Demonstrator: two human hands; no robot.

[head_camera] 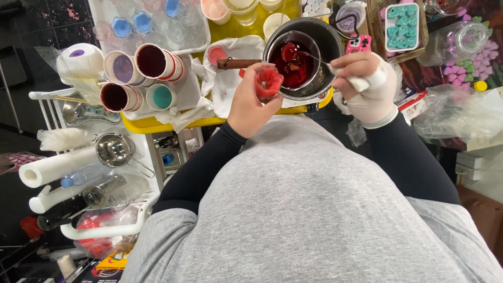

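Observation:
My left hand [251, 102] holds a small red flower-shaped wax piece [268, 82] close to the rim of a steel pot [329, 39]. Inside the pot sits a smaller pan of dark red liquid [291, 60] with a wooden handle [238, 63]. My right hand [364, 84], in a white glove, pinches a thin metal tool [314, 56] whose tip reaches into the red liquid. Both forearms wear black sleeves over a grey top.
A yellow tray [152, 124] carries the pot, a stained white cloth [230, 78] and cups of dark red, purple and teal wax [139, 73]. Paper towel rolls [52, 167] and a strainer [112, 149] lie left. Teal moulds [402, 26] and plastic bags [461, 112] sit right.

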